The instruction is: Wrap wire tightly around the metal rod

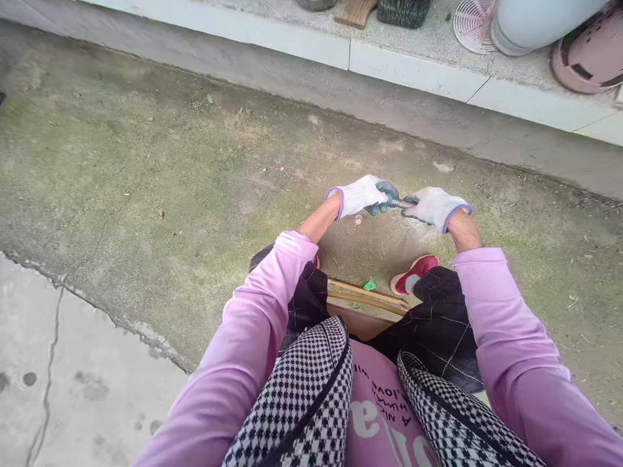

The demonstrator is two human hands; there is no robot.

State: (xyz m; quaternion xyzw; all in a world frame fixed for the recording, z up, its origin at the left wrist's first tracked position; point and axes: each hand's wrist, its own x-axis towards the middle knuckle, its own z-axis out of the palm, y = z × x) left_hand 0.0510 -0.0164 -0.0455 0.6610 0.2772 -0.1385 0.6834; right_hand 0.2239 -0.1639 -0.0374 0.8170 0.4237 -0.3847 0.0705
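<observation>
Both my hands wear white work gloves with grey coated fingers and purple cuffs. My left hand (364,195) and my right hand (435,206) meet in front of me, fingers curled round a small dark thin object (402,202) held between them; what it is I cannot make out. I am seated low, knees apart, in pink sleeves and a checked vest. Below the hands lies bare, sandy concrete ground (374,243).
A wooden stool edge (367,297) shows between my legs, a red shoe (413,274) and a small green scrap (370,284) near it. A raised kerb (413,71) runs along the top with a fan grille (471,23), a white container (535,23) and pink clogs (588,58).
</observation>
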